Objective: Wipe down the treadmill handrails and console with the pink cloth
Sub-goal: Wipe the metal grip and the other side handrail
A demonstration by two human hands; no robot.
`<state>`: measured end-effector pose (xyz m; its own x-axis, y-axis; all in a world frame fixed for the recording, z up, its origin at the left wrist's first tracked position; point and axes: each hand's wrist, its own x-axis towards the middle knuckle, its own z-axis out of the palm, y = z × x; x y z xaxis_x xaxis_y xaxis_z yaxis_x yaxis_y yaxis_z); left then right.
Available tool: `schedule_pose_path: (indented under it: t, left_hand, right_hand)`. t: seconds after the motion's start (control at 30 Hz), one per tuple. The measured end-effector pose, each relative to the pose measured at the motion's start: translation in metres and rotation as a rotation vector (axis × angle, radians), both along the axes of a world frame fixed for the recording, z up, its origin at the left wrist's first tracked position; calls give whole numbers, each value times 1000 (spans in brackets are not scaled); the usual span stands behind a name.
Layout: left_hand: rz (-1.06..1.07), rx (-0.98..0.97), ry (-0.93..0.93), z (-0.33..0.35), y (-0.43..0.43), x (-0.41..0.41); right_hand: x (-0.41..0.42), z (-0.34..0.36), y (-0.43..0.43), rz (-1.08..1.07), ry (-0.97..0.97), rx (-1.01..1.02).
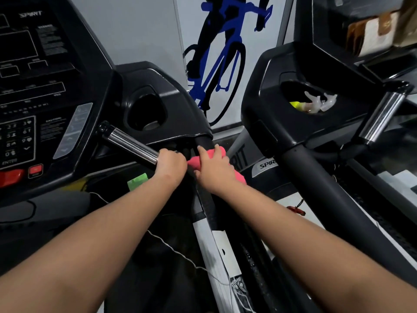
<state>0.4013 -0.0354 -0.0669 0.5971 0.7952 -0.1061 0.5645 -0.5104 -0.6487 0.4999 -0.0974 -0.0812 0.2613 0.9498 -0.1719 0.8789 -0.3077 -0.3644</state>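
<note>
The black treadmill console point(33, 91) fills the upper left, with a cup holder point(146, 114) on its right wing. A chrome pulse grip point(128, 143) slants down from the console. My left hand point(170, 164) grips the lower end of that chrome bar. My right hand point(215, 169) holds the pink cloth point(220, 152) wrapped round the black right handrail point(205, 141), just below where the rail leaves the console. The rail under the cloth is hidden.
A second treadmill stands close on the right, with its own black handrail point(316, 184), chrome grip point(383, 116) and a cup holder holding small items point(316, 102). A wall with a blue cyclist graphic point(221, 55) lies behind. A white cord point(176, 251) trails below my arms.
</note>
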Motion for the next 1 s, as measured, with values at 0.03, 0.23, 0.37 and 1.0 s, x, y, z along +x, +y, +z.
schedule_pose_path:
  t: [0.03,0.23,0.37,1.0]
  left_hand:
    - [-4,3,8,1,-1,0]
    - [-28,25,46,2,-6,-3]
    - [-31,21,31,0,-4,-3]
    - [-4,15,-72,-10,3,-2]
  right_hand:
    - [-6,-1,4,-25,-65,-13]
    - [-19,-11,-50,149,-323,31]
    - [-14,-7,-49,114,-248,11]
    - [32,-12,-52,-71,513,6]
